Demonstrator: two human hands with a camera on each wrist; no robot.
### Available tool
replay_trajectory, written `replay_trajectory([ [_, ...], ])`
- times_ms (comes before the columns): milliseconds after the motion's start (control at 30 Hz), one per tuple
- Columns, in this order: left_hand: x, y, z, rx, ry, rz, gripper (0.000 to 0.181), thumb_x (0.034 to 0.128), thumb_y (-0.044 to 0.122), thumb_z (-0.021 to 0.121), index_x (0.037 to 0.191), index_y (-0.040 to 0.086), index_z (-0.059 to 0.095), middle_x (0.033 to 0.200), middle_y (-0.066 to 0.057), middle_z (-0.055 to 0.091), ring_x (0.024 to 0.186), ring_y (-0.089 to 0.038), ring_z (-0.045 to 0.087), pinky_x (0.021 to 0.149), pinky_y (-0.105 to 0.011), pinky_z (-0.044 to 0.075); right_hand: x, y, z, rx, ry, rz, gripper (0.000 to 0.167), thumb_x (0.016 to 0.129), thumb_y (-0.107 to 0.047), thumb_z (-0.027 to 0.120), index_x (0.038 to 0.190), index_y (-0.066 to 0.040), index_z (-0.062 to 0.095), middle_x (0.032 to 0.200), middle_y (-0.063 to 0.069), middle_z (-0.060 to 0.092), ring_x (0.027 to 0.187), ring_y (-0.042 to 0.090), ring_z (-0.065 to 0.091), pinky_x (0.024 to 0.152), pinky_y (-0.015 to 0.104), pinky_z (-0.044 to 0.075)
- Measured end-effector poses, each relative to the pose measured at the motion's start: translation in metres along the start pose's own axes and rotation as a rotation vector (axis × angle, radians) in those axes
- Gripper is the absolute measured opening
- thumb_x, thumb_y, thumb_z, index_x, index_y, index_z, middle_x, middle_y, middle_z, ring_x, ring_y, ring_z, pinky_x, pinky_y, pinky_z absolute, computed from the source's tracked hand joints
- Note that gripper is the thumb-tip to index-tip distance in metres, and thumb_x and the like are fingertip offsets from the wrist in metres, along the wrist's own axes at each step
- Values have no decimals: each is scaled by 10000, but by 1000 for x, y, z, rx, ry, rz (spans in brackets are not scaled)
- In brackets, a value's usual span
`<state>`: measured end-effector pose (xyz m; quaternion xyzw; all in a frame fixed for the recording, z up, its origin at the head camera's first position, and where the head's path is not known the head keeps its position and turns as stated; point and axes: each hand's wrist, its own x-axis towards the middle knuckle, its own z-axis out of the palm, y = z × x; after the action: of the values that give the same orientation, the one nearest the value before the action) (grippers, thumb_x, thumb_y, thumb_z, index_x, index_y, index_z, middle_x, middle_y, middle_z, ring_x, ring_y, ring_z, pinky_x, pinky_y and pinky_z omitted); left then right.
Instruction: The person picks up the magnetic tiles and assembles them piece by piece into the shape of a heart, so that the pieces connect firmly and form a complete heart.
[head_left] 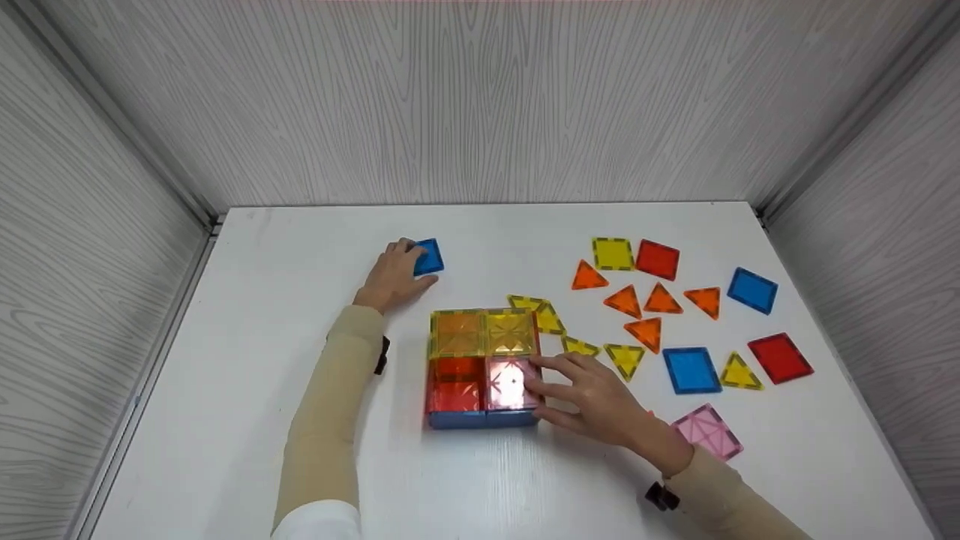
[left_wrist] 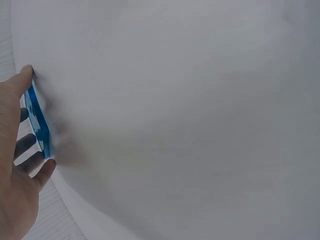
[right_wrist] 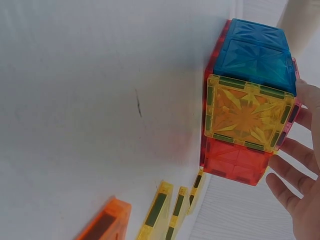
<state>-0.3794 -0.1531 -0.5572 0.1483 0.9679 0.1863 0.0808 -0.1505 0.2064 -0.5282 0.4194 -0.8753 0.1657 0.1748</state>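
Nearest the lens, two tan sleeves (head_left: pixel 322 427) reach in over a white desk (head_left: pixel 187 390).

Left grip (head_left: pixel 395 276) out toward the far side, pinching a blue tile (head_left: pixel 430 259) by its edges, thumb at one end, fingers at the other, per the left wrist view. Whether the tile is off the surface: cannot tell.

Right grip (head_left: pixel 600 397) not closed round anything: fingers spread, tips touching the right side of the tile box (head_left: pixel 484 420) at its pink top tile (head_left: pixel 512 382).

Box stands about mid-desk, nearer than the blue tile. Two yellow top tiles (head_left: pixel 457 334) across its far half, pink at near right; near-left cell looks uncovered, red showing inside. Near wall blue; right wall yellow and red.

Loose stock, mostly right of the box: yellow triangles (head_left: pixel 625 358), orange triangles (head_left: pixel 662 300), red squares (head_left: pixel 780 358), blue squares (head_left: pixel 691 370), one yellow square (head_left: pixel 613 254); a loose pink square (head_left: pixel 706 433) beside the right wrist.

Step in hand, my reading: picking up a tile for the top while the right grip steadies the box. Next move would call for a firm edge pinch, the tile brought in level over the near-left cell, edges lined up before release. Dark edge strips look magnetic; expect some tug.
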Motion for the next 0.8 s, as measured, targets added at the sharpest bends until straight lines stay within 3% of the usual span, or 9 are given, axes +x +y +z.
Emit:
replay_trajectory([
  [200,2,0,-6,-13,-23,-39,671,1040,455,637,1594,123,455,1655,-272,355,1522,-459,374,1277,-597,321,1,0,2,9,-9,0,461,909,-434,822,1326,-252,753,1410,40,698,1162,207,661,897,346,629],
  [367,-8,-6,-13,-25,-35,-26,661,1024,439,670,1562,95,498,1573,-298,421,1430,-448,449,1240,-598,373,1,1,3,16,3,-6,465,883,-411,852,1304,-232,767,1400,56,703,1147,221,669,879,362,634],
  [600,-35,-15,-23,-70,-14,-42,673,996,460,708,1544,114,530,1561,-269,431,1426,-429,439,1240,-610,376,2,3,4,17,28,-25,436,901,-412,836,1281,-206,779,1374,72,714,1135,229,676,871,374,636],
  [800,-76,1,-38,-133,37,38,649,967,474,743,1508,152,586,1516,-226,480,1395,-405,467,1213,-599,421,1,2,5,11,37,-29,432,911,-418,825,1283,-203,778,1378,73,710,1137,229,673,869,382,635],
])
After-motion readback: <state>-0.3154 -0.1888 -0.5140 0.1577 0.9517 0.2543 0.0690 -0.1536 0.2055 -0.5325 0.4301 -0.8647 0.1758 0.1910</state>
